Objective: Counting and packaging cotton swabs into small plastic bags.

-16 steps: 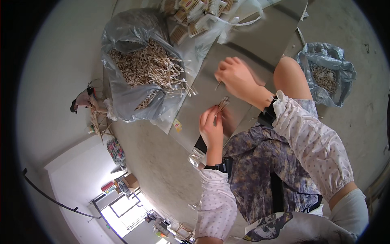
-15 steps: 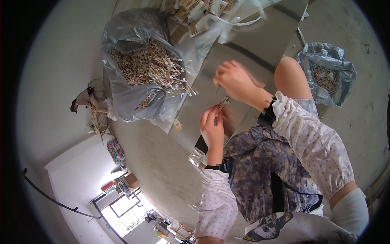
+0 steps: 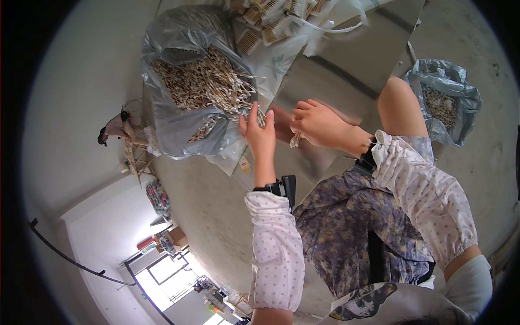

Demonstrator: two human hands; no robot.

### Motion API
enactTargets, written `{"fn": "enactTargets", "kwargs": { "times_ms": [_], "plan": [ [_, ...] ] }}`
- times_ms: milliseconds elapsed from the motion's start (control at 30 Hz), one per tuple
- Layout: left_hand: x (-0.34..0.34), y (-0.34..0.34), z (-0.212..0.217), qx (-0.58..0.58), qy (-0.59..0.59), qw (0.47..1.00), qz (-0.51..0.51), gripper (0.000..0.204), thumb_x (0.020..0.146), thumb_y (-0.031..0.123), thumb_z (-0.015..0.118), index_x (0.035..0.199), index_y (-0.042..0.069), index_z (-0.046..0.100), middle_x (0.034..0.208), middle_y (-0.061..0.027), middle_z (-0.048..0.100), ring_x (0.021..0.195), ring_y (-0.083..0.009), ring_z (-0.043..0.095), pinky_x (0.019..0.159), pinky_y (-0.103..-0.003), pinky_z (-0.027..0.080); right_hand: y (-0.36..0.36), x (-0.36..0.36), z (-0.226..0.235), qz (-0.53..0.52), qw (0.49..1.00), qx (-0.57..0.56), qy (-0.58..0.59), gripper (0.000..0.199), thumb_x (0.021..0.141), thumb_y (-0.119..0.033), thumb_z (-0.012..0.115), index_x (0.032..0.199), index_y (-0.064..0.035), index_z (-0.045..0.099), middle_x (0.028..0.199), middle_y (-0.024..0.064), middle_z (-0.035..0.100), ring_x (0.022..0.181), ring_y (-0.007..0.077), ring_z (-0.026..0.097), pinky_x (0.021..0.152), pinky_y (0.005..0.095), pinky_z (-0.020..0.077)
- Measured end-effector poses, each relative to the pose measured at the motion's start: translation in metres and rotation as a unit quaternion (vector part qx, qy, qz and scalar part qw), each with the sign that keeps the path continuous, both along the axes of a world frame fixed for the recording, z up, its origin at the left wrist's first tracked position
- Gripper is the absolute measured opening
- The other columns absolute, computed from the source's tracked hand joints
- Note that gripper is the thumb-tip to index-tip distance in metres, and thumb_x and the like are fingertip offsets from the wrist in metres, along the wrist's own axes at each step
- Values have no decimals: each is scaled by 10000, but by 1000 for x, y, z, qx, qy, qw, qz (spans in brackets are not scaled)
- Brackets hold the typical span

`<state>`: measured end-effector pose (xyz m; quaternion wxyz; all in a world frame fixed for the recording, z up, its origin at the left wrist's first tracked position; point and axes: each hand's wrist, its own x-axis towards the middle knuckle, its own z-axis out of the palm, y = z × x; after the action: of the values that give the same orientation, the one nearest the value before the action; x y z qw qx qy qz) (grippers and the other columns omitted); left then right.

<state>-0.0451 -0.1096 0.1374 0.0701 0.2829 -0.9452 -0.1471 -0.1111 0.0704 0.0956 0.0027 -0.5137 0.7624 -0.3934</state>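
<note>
Left hand [image 3: 259,132] is spread, fingertips at sticks [image 3: 208,81] heaped in the grey bag [image 3: 179,127]; right hand [image 3: 317,123] is closed on a small bundle [image 3: 296,140]; sticks judged light, thin, brittle, best pinched mid-length.

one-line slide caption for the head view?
Left hand reaches into a grey plastic bag of small wooden sticks while the right hand grips a few pale sticks above a shiny metal sheet.

Concrete floor [image 3: 216,211] carries everything: grey metal sheet [image 3: 346,70], big grey bag of wooden sticks [image 3: 195,86] at its left edge, smaller grey bag [image 3: 441,100] right, probably bundled sticks [image 3: 271,21] top.
</note>
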Motion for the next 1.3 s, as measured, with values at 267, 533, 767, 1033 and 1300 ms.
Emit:
{"fn": "enactTargets", "kwargs": {
  "times_ms": [267,533,767,1033,1300],
  "plan": [
    [5,12,-14,12,47,999,2,349,905,141,655,1224,-1,661,1317,-246,584,1217,-361,564,1037,-401,432,-1,-3,4,16,1000,5,-19,98,725,-136,700,823,-141,702,926,-7,626,976,206,560,869,341,451],
    [72,54,1,101,38,989,-104,332,900,5,573,1217,22,666,1378,-143,572,1244,-323,556,1007,-407,462,7,-6,8,27,998,36,-35,90,722,-122,700,812,-126,690,909,-5,620,963,200,553,874,332,456],
    [76,47,13,74,99,992,2,147,847,-4,648,988,21,682,1077,-100,651,1041,-266,622,900,-378,486,8,-5,6,15,1000,5,-13,121,725,-128,696,845,-143,708,940,-18,631,1005,194,565,899,329,456],
    [60,52,2,68,41,997,7,142,852,49,700,969,23,623,957,-101,652,876,-263,628,797,-370,491,10,-6,3,20,999,1,-51,75,730,-116,692,805,-117,683,914,-9,617,988,207,555,892,351,450],
    [64,33,-7,191,120,970,91,128,877,52,696,977,43,616,909,-30,643,807,-135,601,714,-277,478,8,-8,5,22,997,-15,-73,56,744,-118,694,798,-110,683,864,8,607,939,218,553,868,358,454]
  ]
}}
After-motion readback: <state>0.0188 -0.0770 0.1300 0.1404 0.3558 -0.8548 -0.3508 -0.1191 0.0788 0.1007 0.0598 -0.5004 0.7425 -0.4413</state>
